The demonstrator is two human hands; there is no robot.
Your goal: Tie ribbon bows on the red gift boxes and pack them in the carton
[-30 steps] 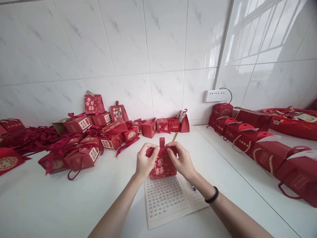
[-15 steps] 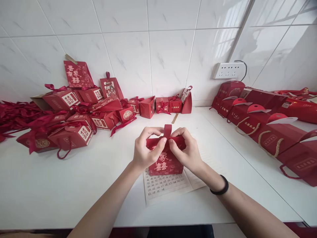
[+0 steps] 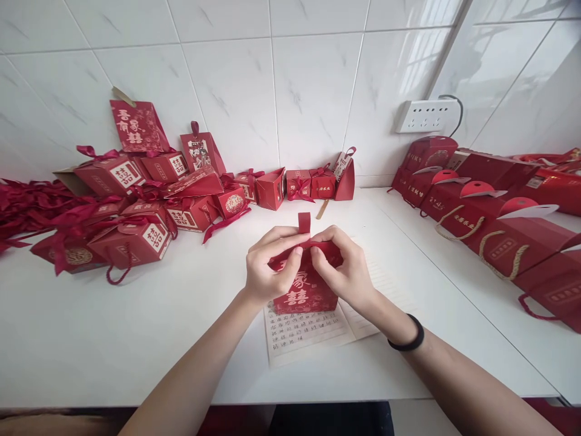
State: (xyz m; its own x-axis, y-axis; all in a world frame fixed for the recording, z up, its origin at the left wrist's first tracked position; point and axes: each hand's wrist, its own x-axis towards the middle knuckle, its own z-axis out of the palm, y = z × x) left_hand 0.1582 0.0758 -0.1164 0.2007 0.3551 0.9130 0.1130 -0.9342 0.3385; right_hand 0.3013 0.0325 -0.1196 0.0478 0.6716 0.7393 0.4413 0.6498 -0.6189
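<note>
A small red gift box point(image 3: 306, 290) with gold characters stands on a sheet of lined paper point(image 3: 308, 330) in the middle of the white counter. My left hand point(image 3: 267, 266) pinches the top of the box from the left. My right hand point(image 3: 342, 269), with a black band on its wrist, pinches the top from the right. Both hands' fingers press the top flaps together around a red ribbon loop point(image 3: 304, 222) that sticks up between them.
A pile of red gift boxes and ribbons point(image 3: 136, 206) lies at the back left against the tiled wall. A few small boxes point(image 3: 308, 183) stand at the back centre. Larger red bags with rope handles point(image 3: 490, 224) line the right side below a wall socket strip point(image 3: 426, 115).
The view has tilted down and closer, so the counter's front edge shows. My fingers have closed further over the box top around the ribbon loop.
</note>
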